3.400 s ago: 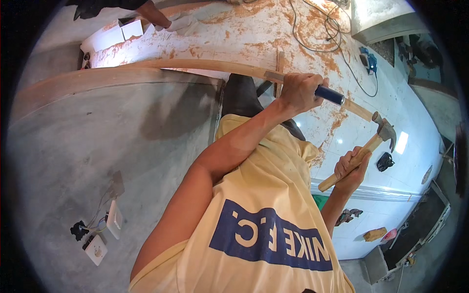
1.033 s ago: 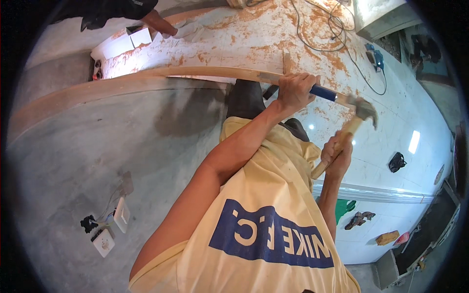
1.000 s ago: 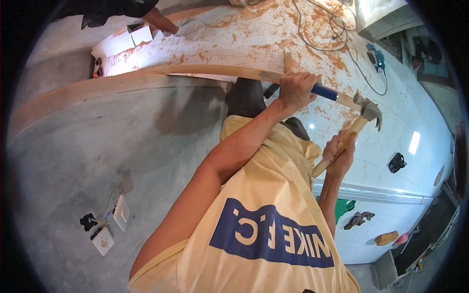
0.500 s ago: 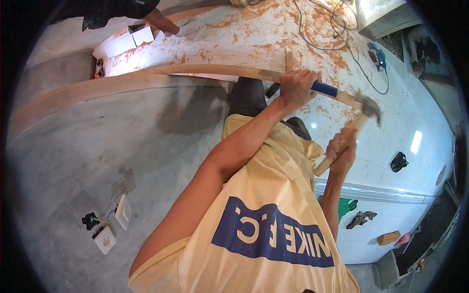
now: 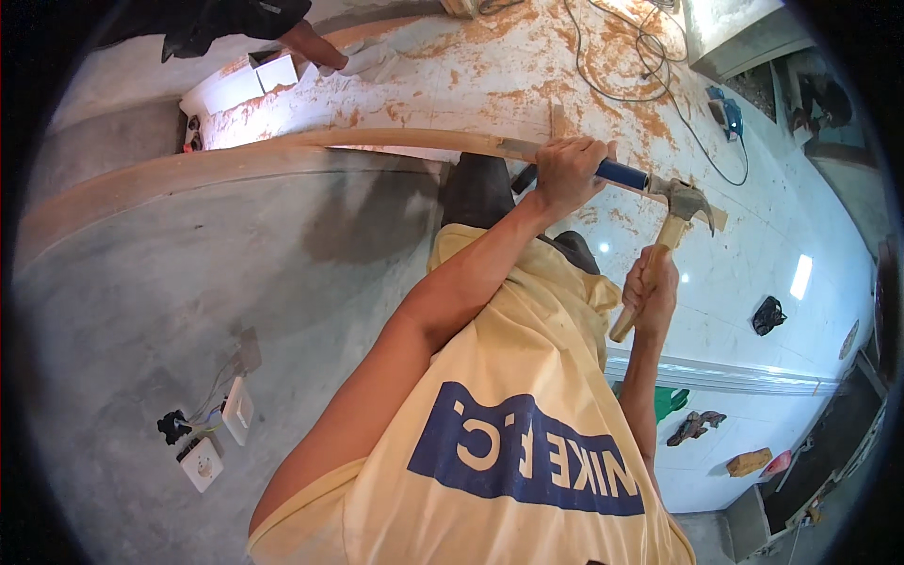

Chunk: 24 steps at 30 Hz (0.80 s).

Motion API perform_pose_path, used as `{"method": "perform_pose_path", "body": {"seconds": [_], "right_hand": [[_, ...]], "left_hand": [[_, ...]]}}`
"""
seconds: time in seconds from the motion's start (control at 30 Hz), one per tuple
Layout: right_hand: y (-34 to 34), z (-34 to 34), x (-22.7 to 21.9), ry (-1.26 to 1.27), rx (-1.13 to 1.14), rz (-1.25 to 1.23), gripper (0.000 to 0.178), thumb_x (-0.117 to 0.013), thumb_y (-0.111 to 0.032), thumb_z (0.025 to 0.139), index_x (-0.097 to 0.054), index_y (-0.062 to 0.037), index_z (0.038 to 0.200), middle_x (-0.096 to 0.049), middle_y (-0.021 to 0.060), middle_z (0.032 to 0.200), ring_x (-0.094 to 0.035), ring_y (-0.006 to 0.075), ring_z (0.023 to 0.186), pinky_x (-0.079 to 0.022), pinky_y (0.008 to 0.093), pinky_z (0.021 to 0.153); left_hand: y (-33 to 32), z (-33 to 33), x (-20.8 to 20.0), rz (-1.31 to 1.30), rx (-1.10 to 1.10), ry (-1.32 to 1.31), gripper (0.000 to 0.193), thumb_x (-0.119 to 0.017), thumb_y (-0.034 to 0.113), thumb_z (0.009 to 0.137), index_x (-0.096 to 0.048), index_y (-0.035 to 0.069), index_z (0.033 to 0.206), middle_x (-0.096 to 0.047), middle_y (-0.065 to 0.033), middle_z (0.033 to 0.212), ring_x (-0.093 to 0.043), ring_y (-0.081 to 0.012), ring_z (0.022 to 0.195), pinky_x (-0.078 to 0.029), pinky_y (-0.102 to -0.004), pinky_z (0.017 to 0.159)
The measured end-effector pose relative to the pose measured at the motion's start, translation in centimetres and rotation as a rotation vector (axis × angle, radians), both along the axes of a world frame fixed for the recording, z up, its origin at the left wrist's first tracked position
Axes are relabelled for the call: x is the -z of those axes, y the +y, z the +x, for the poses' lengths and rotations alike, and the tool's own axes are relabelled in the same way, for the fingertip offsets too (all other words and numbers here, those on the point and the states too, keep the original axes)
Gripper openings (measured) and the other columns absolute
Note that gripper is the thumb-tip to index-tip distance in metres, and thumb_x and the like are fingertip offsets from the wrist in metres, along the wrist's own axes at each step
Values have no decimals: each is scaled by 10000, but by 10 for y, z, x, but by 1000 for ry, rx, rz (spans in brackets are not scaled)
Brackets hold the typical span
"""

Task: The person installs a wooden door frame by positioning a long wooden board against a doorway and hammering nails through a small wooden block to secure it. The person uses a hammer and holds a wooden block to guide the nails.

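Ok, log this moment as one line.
left hand: grips blue-handled chisel | right hand: grips hammer | hammer head: near chisel's handle end | blade: over wooden board

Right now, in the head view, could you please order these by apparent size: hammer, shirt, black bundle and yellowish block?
1. Shirt
2. Hammer
3. Black bundle and yellowish block: too alike to rank

Left of the left grip [image 5: 568,176] I see a grey wall [image 5: 254,292]; beyond the grip, brown dust [image 5: 652,121] streaks the white floor [image 5: 767,235], which gleams to the grip's right.
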State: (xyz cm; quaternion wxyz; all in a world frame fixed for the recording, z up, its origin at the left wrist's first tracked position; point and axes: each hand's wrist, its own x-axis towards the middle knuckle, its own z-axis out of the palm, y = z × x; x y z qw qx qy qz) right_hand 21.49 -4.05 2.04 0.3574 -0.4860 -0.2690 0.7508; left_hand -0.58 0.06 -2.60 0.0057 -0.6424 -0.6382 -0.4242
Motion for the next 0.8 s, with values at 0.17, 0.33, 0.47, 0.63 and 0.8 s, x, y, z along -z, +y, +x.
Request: {"method": "perform_pose_path", "body": {"seconds": [0.17, 0.33, 0.47, 0.63, 0.8], "right_hand": [[1, -6, -1, -1, 66, -101, 451, -443, -524, 1002, -513, -83, 933, -411, -15, 584, -325, 67, 426, -244, 222, 368], [-2, -3, 5, 104, 89, -12, 446, -443, -540, 999, -495, -105, 919, -387, -28, 574, -309, 61, 418, -223, 214, 369], [2, -1, 8, 22, -14, 7, 433, -421, -521, 1013, -490, -104, 920, -364, -36, 572, -293, 61, 421, -211, 221, 370], [3, 2, 7, -118, -160, 110, 434, -447, -521, 1004, -526, -95, 979, -418, -30, 614, -297, 58, 429, -219, 213, 383], [3, -3, 3, 1, 24, 24, 425, -474, -504, 1002, -501, -104, 861, -380, -29, 578, -318, 55, 443, -260, 215, 395]], "left_hand": [[0, 1, 0, -10, -10, -9, 237, -793, 125, 674, -592, 121, 800, -608, -38, 678, -644, -250, 646, -467, -388, 593], [-3, -2, -1, -50, -3, 1, 284, -805, 126, 629, -602, 125, 828, -622, -38, 717, -652, -250, 677, -472, -391, 604], [-5, -5, 6, -60, 6, 6, 335, -810, 131, 589, -609, 126, 857, -631, -35, 751, -653, -252, 701, -475, -393, 620], [-5, -4, 1, -66, -11, 18, 294, -804, 132, 616, -601, 130, 829, -618, -36, 720, -649, -257, 689, -474, -394, 622], [-3, -3, 3, -52, -38, 32, 252, -797, 138, 658, -579, 130, 784, -599, -36, 684, -644, -255, 669, -469, -398, 605]]}}
